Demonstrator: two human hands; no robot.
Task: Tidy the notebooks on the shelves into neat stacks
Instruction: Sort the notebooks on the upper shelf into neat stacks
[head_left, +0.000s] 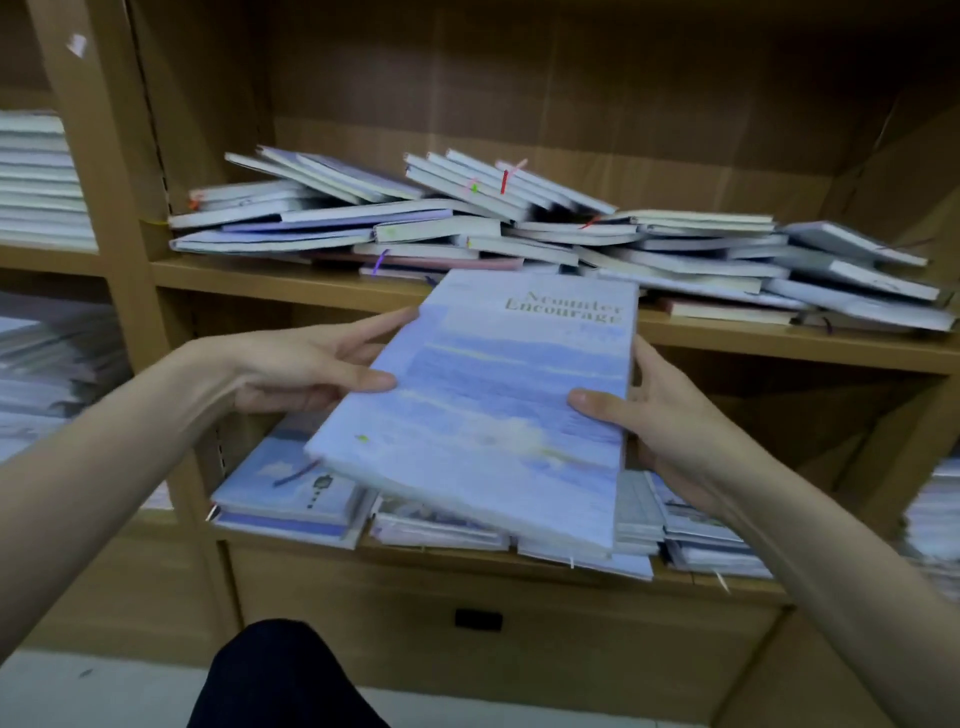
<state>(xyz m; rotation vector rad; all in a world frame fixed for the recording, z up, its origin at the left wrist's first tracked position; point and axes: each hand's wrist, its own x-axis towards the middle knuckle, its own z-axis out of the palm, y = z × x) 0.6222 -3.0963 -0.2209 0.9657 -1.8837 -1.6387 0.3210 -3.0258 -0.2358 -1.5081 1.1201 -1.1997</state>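
Upper shelf (291, 283): a sprawling heap of notebooks (519, 234) fills it side to side, but there's open air above the heap. Lower shelf (467, 558): short stacks (291, 504) along the front edge, with the held notebook (493, 410) hanging right before that opening.

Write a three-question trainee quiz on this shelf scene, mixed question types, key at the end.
1. True or false: both hands grip the blue notebook.
2. The messy pile lies on: A) the floor B) the upper shelf C) a cart.
3. Fill in: the left hand holds the notebook's ___ edge; the right hand holds the other.

Key: 1 true; 2 B; 3 left.
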